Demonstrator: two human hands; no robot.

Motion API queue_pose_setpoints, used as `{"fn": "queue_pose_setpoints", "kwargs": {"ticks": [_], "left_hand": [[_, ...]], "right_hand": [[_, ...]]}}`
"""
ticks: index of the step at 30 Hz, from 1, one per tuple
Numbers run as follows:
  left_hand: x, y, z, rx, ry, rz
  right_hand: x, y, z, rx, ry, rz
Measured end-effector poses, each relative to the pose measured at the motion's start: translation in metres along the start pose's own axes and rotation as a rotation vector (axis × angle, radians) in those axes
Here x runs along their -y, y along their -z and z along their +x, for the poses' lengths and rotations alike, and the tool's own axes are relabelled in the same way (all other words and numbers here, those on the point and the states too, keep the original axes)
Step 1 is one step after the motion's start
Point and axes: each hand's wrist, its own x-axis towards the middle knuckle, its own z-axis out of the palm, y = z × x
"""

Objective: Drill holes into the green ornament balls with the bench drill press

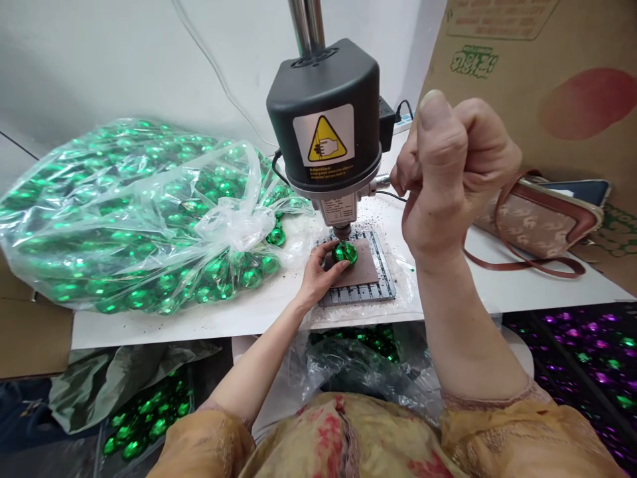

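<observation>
Between the thumb and fingers of my left hand (321, 272) is a shiny green faceted ball (345, 252). It rests on a brown board (361, 265) over a slotted metal base plate (385, 269), directly beneath the spindle (342, 231) of a black bench press machine (323, 99). Whether the spindle tip touches the ball I cannot tell. My right hand (448, 166) is raised at the machine's right side, its fingers curled closed around the end of a metal lever (382, 181); most of the lever is hidden by the hand.
A large clear bag (129, 219) of green balls fills the table's left. A patterned purse (542, 219) with a brown strap lies at right, before a big cardboard box (522, 86). Below the edge are plastic-lined green balls (368, 338) and purple and green ones (592, 352).
</observation>
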Motion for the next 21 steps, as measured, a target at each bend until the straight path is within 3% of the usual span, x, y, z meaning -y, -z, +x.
{"fn": "queue_pose_setpoints", "kwargs": {"ticks": [8, 21], "left_hand": [[-0.001, -0.004, -0.005, 0.053, -0.011, -0.009], [-0.003, -0.007, -0.008, 0.037, -0.031, -0.012]], "right_hand": [[0.005, 0.001, -0.004, -0.023, -0.044, -0.003], [-0.004, 0.005, -0.020, -0.050, 0.091, 0.128]]}}
